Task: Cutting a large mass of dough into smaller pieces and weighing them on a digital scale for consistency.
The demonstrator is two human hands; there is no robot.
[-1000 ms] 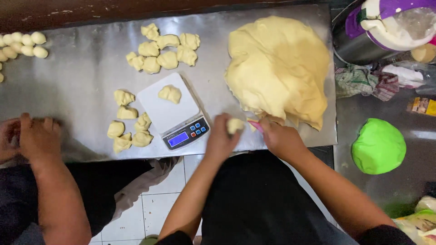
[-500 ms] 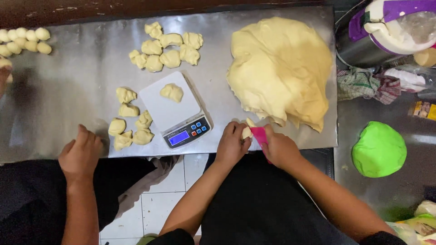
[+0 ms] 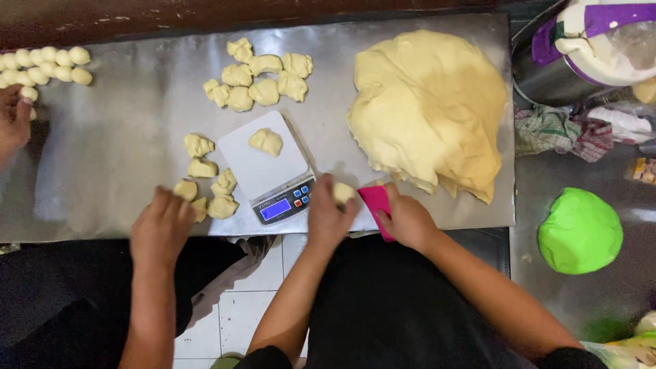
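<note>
The person's left hand is curled around a small piece of dough. The piece peeks out at the top of the fingers. Just to the right of it, the right hand grips a pink dough scraper. The scraper's flat blade stands between the two hands, and the hands are very close together.

Right above the right hand sits the big heap of yellow dough. Its bottom edge almost reaches the scraper. All of this lies on a shiny metal table.

Just left of the left hand is a white kitchen scale with a little blue screen. One dough lump rests on top of the scale.

Farther left, another person's hand presses down on the table edge. It is beside a small bunch of cut dough pieces. A second hand of that person shows at the far left, near a row of round dough balls.

Up above the scale is another bunch of rough dough pieces.

Far to the right of the right hand, off the table, lies a bright green cover. Above it are a checked cloth and a metal bowl.
</note>
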